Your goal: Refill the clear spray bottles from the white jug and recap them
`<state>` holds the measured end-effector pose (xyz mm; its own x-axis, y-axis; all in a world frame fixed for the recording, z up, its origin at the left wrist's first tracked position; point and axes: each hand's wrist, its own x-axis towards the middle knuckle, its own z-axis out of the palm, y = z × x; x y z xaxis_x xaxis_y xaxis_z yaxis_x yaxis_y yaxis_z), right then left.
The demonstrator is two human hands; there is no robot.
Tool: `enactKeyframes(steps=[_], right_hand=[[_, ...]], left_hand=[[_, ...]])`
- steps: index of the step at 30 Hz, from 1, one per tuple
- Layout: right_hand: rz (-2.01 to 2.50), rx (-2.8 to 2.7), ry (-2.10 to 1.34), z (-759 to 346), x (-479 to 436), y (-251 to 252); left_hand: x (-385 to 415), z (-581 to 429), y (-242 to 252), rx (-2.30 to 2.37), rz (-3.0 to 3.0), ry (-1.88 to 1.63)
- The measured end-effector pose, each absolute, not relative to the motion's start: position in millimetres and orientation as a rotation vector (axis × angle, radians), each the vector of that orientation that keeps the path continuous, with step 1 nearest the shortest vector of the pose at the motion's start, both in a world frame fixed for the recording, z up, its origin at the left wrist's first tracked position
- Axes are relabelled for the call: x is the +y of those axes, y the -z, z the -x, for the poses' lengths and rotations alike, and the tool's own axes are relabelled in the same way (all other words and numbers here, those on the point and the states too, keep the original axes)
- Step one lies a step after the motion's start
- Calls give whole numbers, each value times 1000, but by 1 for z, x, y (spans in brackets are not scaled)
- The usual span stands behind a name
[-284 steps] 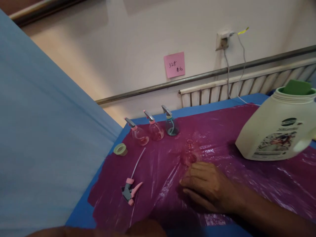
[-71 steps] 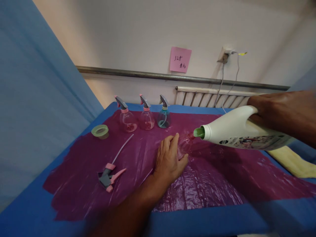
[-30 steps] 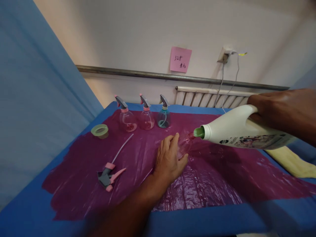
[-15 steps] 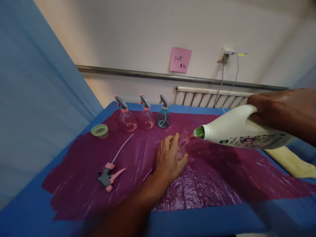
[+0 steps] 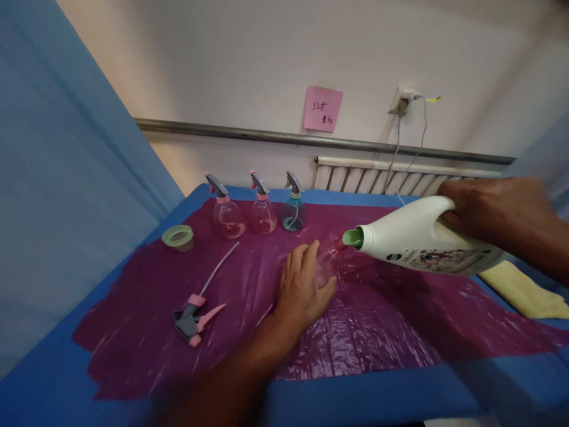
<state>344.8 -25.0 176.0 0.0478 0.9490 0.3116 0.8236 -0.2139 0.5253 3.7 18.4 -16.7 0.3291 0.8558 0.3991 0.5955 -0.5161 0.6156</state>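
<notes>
On the purple sheet (image 5: 377,332), the left hand (image 5: 302,290) reaches in from the near edge, forearm stretched forward and fingers wrapped around the small clear bottle (image 5: 328,261), which sits on the sheet. Right of that bottle, the right hand (image 5: 493,213) grips the handle of the white jug (image 5: 418,243), tipped almost level with its green spout at the bottle's mouth. Left of the bottle lies a loose trigger sprayer (image 5: 195,314), and beyond it stand three spray bottles (image 5: 262,207).
</notes>
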Motion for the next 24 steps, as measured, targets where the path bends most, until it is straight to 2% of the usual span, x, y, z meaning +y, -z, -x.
enactKeyframes(steps=[6, 13, 24], right_hand=[[-2495, 1884, -629, -357, -19, -132], [-3422, 1956, -46, -384, -15, -98], [-3834, 1769, 401, -396, -19, -46]], left_hand=[[22, -3, 19, 1288, -2169, -1052], [28, -1, 25, 1268, -2080, -1102], [31, 1, 23, 1302, -2039, -1024]])
